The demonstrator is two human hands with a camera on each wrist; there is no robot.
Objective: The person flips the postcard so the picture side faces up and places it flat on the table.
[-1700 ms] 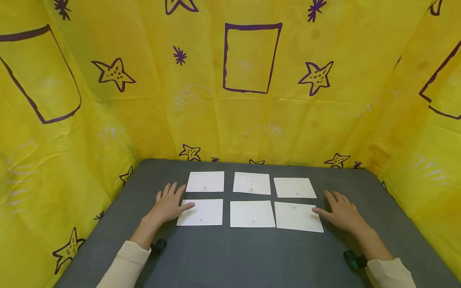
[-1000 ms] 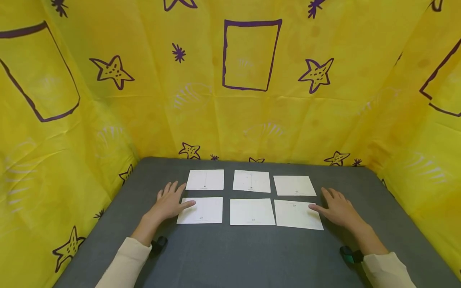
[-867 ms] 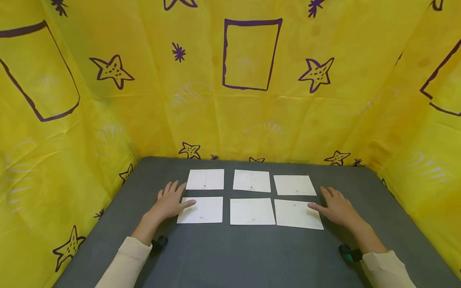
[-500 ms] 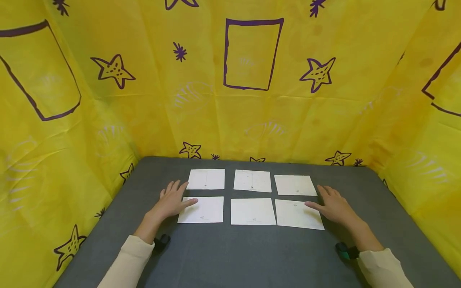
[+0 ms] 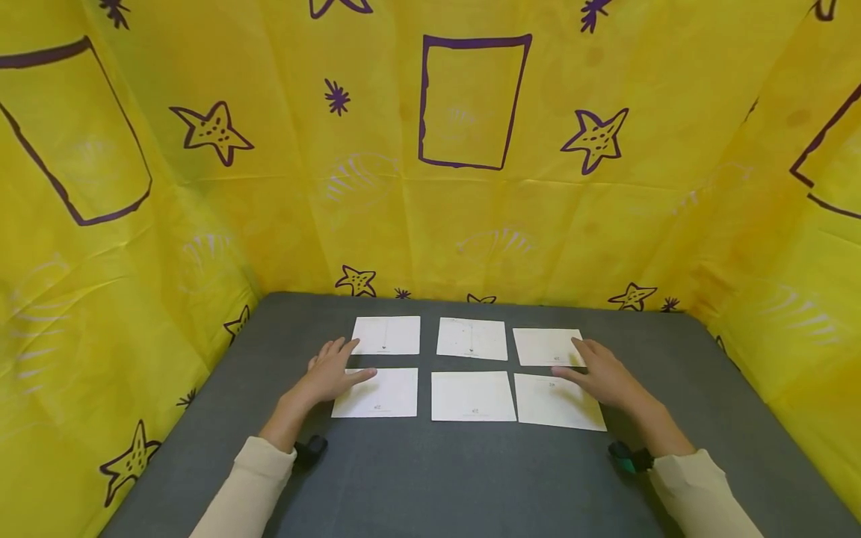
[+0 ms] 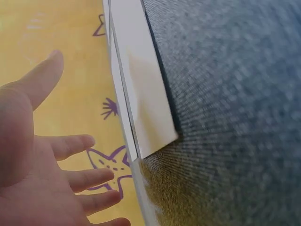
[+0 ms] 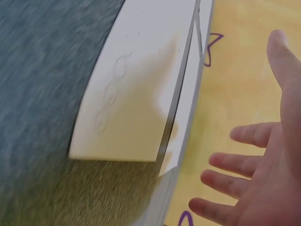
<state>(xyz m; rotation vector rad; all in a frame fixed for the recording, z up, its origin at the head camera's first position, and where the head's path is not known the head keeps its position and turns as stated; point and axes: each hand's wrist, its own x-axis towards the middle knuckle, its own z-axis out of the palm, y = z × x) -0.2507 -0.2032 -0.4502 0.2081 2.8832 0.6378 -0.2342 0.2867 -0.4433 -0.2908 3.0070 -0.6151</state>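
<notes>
Several white paper sheets lie flat in two rows on a dark grey table. My left hand (image 5: 332,373) hovers over the left end, fingers spread, its thumb above the front-left sheet (image 5: 386,396) and its fingertips by the back-left sheet (image 5: 386,335). Over the right end is my right hand (image 5: 602,371), its thumb above the front-right sheet (image 5: 551,407) and its fingertips overlapping the back-right sheet (image 5: 545,346). Both wrist views show straight, spread fingers holding nothing. In the right wrist view, faint looped marks run along the near sheet (image 7: 127,94), shaded by the hand.
Between the outer sheets lie a front-middle sheet (image 5: 472,396) and a back-middle sheet (image 5: 471,338) with a thin printed line. A yellow cloth (image 5: 296,209) with purple starfish drawings surrounds the grey table (image 5: 457,478) at the back and sides.
Both hands have moved inward, the right one further, so its fingers now overlap the back-right sheet. The sheets stay where they were; the head view has tilted slightly.
</notes>
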